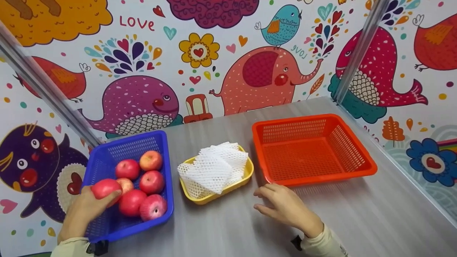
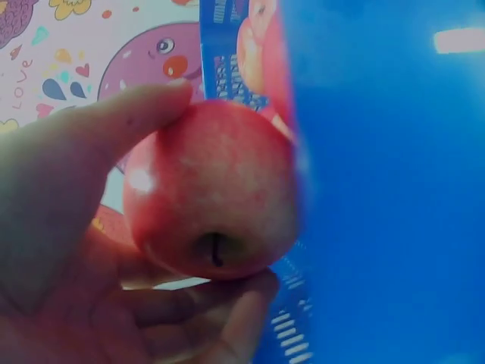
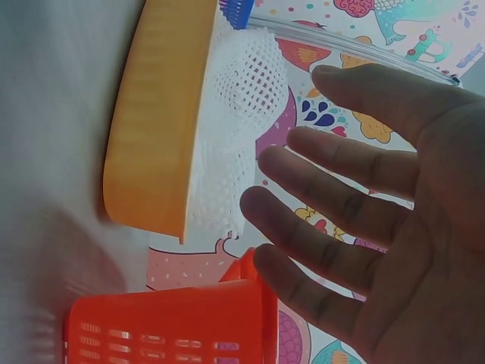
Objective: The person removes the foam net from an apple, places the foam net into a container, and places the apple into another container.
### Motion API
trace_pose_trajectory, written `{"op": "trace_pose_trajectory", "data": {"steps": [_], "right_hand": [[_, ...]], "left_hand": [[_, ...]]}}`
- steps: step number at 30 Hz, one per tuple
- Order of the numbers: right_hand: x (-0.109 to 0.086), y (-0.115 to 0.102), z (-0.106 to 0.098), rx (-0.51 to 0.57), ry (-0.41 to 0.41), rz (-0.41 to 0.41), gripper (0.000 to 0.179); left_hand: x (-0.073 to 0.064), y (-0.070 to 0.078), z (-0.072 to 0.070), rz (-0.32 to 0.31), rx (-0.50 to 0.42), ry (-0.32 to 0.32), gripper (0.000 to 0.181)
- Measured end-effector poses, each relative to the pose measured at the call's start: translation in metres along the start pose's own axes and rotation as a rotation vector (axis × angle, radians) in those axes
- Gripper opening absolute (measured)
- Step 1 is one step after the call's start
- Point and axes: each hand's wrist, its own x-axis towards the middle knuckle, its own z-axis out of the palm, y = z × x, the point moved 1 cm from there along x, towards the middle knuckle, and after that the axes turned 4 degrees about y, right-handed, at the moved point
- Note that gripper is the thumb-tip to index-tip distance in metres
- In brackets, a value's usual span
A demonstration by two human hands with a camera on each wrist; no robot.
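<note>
My left hand (image 1: pixel 84 210) grips a red apple (image 1: pixel 106 188) at the left side of the blue basket (image 1: pixel 170 185). In the left wrist view the thumb and curled fingers hold that apple (image 2: pixel 212 189), its stem end showing. Several other apples (image 1: pixel 132 202) lie in the basket. My right hand (image 1: pixel 285 207) hovers with fingers spread by the near left corner of the orange-red basket (image 1: pixel 321 180). The right wrist view shows its palm (image 3: pixel 424 250) holding nothing. White foam net sleeves (image 1: pixel 214 167) are heaped in a small yellow basket (image 1: pixel 203 200) between the hands.
The baskets stand on a grey wood-grain table (image 1: pixel 217 232). Behind it rise walls printed with cartoon animals (image 1: pixel 264 78). Metal corner posts (image 1: pixel 360 50) run up at the left and right. Nothing lies in the orange-red basket.
</note>
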Motion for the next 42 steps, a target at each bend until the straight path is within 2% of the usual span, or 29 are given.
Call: {"op": "trace_pose_trajectory", "data": {"steps": [4, 9, 13, 18, 23, 31, 36, 39, 42], "right_hand": [[-0.001, 0.000, 0.001, 0.004, -0.002, -0.011, 0.025], [-0.003, 0.000, 0.002, 0.018, -0.021, 0.006, 0.024], [-0.003, -0.001, 0.003, 0.029, -0.046, 0.024, 0.023], [-0.002, 0.000, 0.003, 0.031, -0.045, 0.021, 0.023], [-0.002, 0.000, 0.001, 0.031, -0.031, 0.014, 0.024], [-0.003, -0.001, -0.001, 0.031, -0.024, 0.010, 0.023], [-0.004, 0.000, -0.001, 0.032, -0.027, 0.009, 0.022], [-0.003, 0.000, 0.000, 0.040, -0.029, 0.009, 0.022], [-0.002, 0.000, 0.000, 0.042, -0.024, 0.007, 0.022]], "left_hand": [[-0.004, 0.000, 0.001, 0.011, 0.015, -0.023, 0.114], [-0.013, 0.005, 0.008, 0.026, 0.079, -0.068, 0.105], [-0.025, 0.015, 0.016, 0.068, 0.109, 0.001, 0.096], [-0.038, 0.034, 0.024, 0.128, 0.088, 0.068, 0.087], [-0.060, 0.057, 0.033, 0.147, 0.054, 0.131, 0.076], [-0.097, 0.098, 0.052, 0.181, 0.018, 0.167, 0.071], [-0.114, 0.115, 0.062, 0.152, -0.018, 0.126, 0.072], [-0.119, 0.121, 0.067, 0.134, -0.018, 0.086, 0.074], [-0.122, 0.123, 0.072, 0.146, -0.021, 0.083, 0.072]]}}
